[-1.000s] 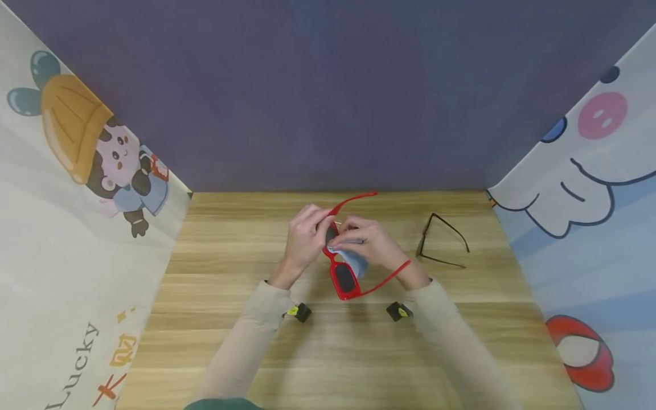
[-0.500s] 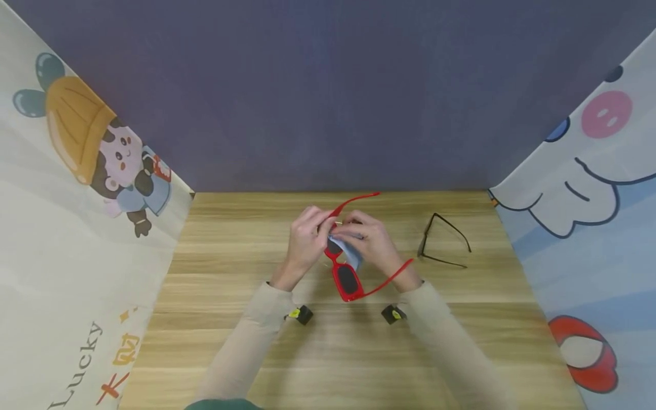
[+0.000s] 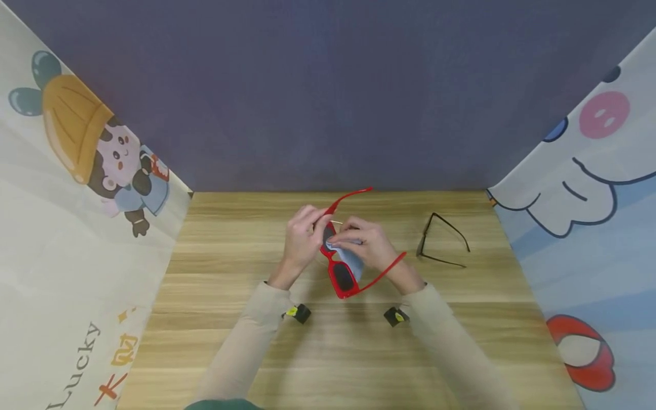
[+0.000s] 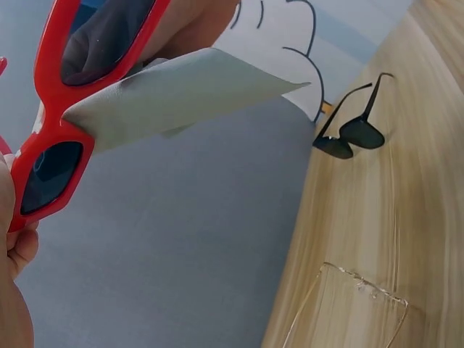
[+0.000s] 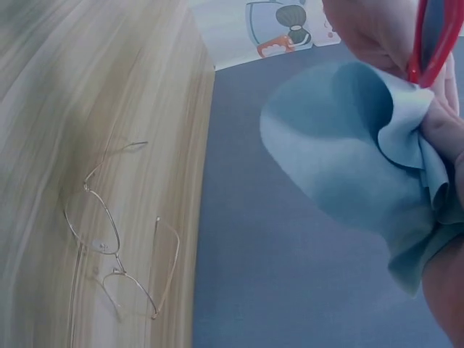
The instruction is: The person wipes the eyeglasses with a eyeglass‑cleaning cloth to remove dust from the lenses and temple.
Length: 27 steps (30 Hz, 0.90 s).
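Red-framed sunglasses [image 3: 342, 277] with dark lenses are held tilted above the table, both temples unfolded. My left hand [image 3: 302, 236] grips them at the upper end of the frame, by the hinge. With thumb and fingertips, my right hand [image 3: 373, 242] pinches a light blue cloth [image 3: 352, 265] against the upper lens, near the bridge. Its loose part hangs beside the frame, and the right wrist view shows the cloth [image 5: 333, 152] folded and bunched at the fingers. That lens is partly hidden by the fingers and cloth.
Black sunglasses [image 3: 422, 242] lie with temples unfolded on the wooden table [image 3: 348, 364], right of my hands. Thin metal-framed glasses [image 5: 118, 262] lie on the table under my hands, mostly hidden in the head view. A dark panel [image 3: 328, 97] rises behind the table; printed sheets flank it.
My right fingers with the cloth slid up the upper lens, then back down toward the bridge. The red sunglasses shifted slightly in my left hand's grip. The black sunglasses stayed put.
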### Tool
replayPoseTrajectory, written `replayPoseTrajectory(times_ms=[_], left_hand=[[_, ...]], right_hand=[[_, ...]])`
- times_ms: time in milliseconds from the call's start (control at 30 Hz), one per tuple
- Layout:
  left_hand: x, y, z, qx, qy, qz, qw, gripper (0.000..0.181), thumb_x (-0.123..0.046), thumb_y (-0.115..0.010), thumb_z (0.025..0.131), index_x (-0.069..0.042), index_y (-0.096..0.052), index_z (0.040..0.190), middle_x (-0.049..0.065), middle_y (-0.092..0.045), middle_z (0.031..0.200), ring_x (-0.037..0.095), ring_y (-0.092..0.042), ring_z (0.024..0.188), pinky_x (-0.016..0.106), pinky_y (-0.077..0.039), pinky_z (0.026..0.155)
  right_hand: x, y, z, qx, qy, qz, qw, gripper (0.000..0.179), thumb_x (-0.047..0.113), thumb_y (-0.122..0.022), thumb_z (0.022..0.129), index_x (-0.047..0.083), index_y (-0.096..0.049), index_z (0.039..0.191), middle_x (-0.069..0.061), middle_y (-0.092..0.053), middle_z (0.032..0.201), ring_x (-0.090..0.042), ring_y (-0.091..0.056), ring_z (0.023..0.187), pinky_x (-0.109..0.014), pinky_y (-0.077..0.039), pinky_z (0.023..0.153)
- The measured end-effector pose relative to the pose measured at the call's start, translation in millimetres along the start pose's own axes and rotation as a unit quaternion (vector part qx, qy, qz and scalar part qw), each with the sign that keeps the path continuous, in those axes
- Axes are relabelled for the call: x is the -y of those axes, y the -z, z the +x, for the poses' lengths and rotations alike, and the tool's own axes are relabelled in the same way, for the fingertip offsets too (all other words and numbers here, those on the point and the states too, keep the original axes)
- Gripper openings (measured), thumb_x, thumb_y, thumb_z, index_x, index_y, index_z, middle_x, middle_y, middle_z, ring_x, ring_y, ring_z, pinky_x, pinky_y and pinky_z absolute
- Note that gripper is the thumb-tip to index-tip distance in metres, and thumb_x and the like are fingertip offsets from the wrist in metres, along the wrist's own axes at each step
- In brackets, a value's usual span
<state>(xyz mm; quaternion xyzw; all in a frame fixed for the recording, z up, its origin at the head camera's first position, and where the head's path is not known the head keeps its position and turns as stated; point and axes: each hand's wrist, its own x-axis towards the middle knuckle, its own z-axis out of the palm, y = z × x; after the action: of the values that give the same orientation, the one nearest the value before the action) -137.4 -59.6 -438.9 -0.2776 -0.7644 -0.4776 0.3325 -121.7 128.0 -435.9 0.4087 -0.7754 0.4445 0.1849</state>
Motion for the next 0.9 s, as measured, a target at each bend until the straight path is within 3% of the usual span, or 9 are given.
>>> replayPoseTrajectory(times_ms=[233,467,633,900], left_hand=[[-1.8,-0.1,-1.3,0.006,-0.006,0.000,1.0000,0.008,0.002,-0.075,0.091,0.007,-0.078,0.096,0.013,-0.067,0.079,0.022,-0.058,0.068,0.028,-0.048,0.055],[-7.8,-3.3,-4.9,0.004,-0.013,-0.003,0.9999,0.008,0.006,-0.076,0.087,0.006,-0.078,0.095,0.014,-0.069,0.079,0.022,-0.059,0.067,0.026,-0.049,0.054],[-10.9,-4.7,-5.5,0.007,-0.003,-0.003,1.0000,0.008,0.005,-0.075,0.089,0.006,-0.078,0.096,0.014,-0.069,0.080,0.022,-0.060,0.070,0.026,-0.050,0.057],[-9.3,-3.8,-4.7,-0.001,0.009,0.000,1.0000,0.010,0.006,-0.076,0.088,0.008,-0.077,0.098,0.014,-0.067,0.079,0.022,-0.058,0.068,0.026,-0.048,0.054]], right_hand=[[0,-1,-1.8,-0.004,0.000,0.023,0.9997,0.024,-0.006,-0.087,0.074,0.008,-0.083,0.094,-0.005,-0.067,0.088,-0.017,-0.062,0.077,-0.018,-0.051,0.062],[-1,-7,-2.6,-0.033,-0.017,-0.006,0.9993,0.023,-0.007,-0.084,0.077,0.005,-0.082,0.097,-0.008,-0.067,0.091,-0.020,-0.062,0.080,-0.023,-0.054,0.064],[0,-8,-1.6,-0.052,-0.022,-0.014,0.9983,0.023,-0.010,-0.084,0.076,0.002,-0.082,0.096,-0.011,-0.067,0.091,-0.022,-0.061,0.080,-0.023,-0.053,0.065],[2,-4,-1.6,-0.023,-0.014,-0.007,0.9996,0.023,-0.006,-0.085,0.076,0.007,-0.083,0.095,-0.007,-0.065,0.089,-0.019,-0.061,0.078,-0.024,-0.052,0.062]])
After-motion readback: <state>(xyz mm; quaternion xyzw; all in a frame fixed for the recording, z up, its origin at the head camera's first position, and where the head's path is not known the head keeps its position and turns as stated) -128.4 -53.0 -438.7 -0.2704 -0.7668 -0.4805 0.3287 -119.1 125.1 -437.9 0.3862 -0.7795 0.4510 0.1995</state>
